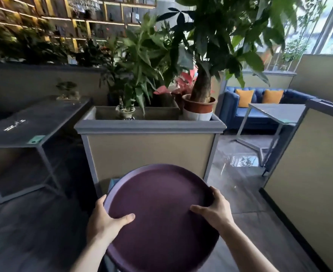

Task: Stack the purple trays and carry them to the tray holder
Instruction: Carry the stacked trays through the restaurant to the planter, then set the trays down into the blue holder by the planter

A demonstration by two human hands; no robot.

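A round purple tray [159, 195] is held level in front of me, low in the head view. My left hand [104, 218] grips its left rim, thumb lying on the top surface. My right hand [214, 209] grips the right rim the same way. Only the top tray shows; whether more trays lie stacked beneath it is hidden. No tray holder can be made out in the frame.
Straight ahead stands a tall beige planter box [150, 148] with potted plants [199, 107]. A dark table [32, 126] is at the left. At the right are a beige partition [308, 173], a grey table [275, 112], a blue sofa [234, 107] and a glossy floor aisle [238, 185].
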